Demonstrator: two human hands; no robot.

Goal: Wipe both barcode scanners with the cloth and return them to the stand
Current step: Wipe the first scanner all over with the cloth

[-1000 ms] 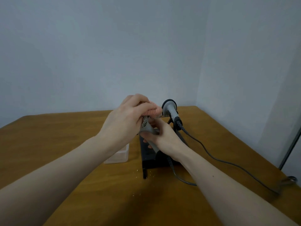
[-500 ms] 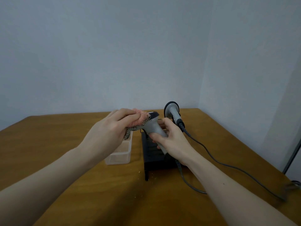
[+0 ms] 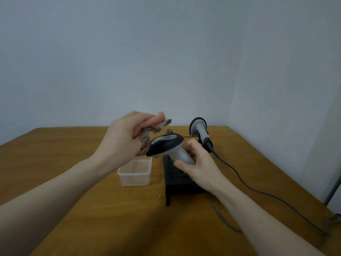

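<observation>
One scanner (image 3: pixel 166 145) is held above the desk (image 3: pixel 73 182) by its pale handle, round which the right hand (image 3: pixel 199 164) is wrapped; a rigid, smooth shell is judged, best gripped there. The soft, limp cloth (image 3: pixel 147 137) is bunched in the left hand (image 3: pixel 127 135), touching the dark head. The second scanner (image 3: pixel 200 130) is seated in the stand (image 3: pixel 177 180) at far right.

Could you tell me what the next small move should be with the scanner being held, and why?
Probably bring the cloth back down onto the dark head of the held scanner and wipe across it. The left hand grips the cloth just above and beside that head, the right hand holds the handle steady, and the other scanner sits on the stand.
</observation>
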